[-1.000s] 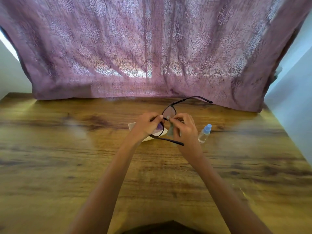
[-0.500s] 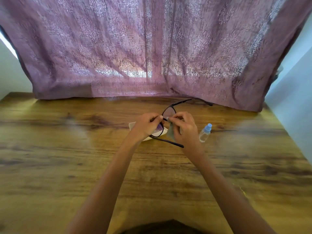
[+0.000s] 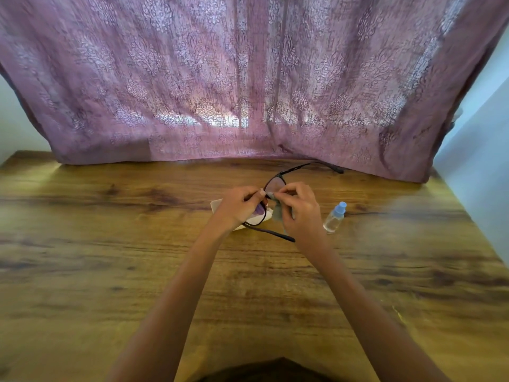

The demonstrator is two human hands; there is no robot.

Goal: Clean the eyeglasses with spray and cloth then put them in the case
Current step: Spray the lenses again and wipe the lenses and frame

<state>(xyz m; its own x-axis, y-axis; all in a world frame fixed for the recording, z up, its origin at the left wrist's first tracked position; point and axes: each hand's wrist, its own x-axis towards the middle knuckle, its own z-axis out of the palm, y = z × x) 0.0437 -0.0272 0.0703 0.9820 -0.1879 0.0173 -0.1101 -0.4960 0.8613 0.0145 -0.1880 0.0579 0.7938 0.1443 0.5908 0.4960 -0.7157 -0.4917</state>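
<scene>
The left hand (image 3: 239, 208) pinched the dark thin-framed eyeglasses (image 3: 275, 186) at the frame, holding them above the wooden table (image 3: 110, 257), temples unfolded. The right hand (image 3: 300, 210) was closed on a small grey-green cleaning cloth (image 3: 278, 209), pressing it to the lens beside the left thumb. Under the left hand lay a white glasses case (image 3: 217, 204), mostly hidden; its contents could not be told. Just right of the right hand stood a small clear plastic spray bottle with a blue cap (image 3: 334, 217), holding clear liquid.
</scene>
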